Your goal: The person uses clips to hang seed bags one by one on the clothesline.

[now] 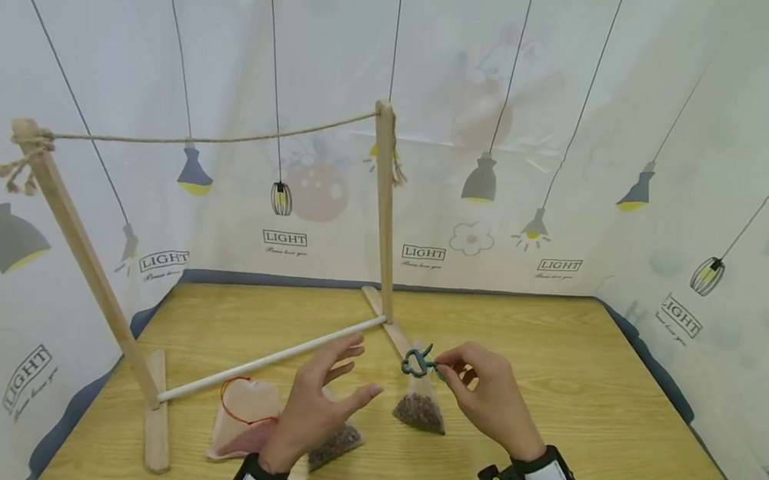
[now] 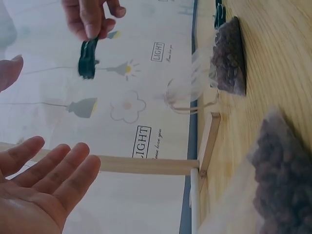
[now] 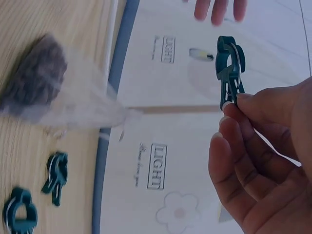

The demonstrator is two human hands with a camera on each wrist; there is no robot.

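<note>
My right hand (image 1: 491,393) pinches a green plastic spring clip (image 3: 222,66) by its handles between thumb and fingertips. In the head view the clip covers the upper part of a sheer drawstring bag of dark pellets (image 1: 419,413); the left wrist view shows it held up, apart from that bag. To its left, my left hand (image 1: 320,404) is raised with fingers spread and nothing in it. Partly hidden behind that hand, a second sheer bag of dark pellets (image 1: 337,446) lies on the table. Beside it is a pale bag (image 1: 245,404) with a red cord and pink contents.
A wooden frame stands left of centre: two posts (image 1: 387,217), a sagging rope (image 1: 227,141) between their tops, and a white rod (image 1: 276,357) low down. Two more green clips, one nearer (image 3: 57,175) and one lower (image 3: 31,214), lie on the table. Printed sheeting surrounds the table.
</note>
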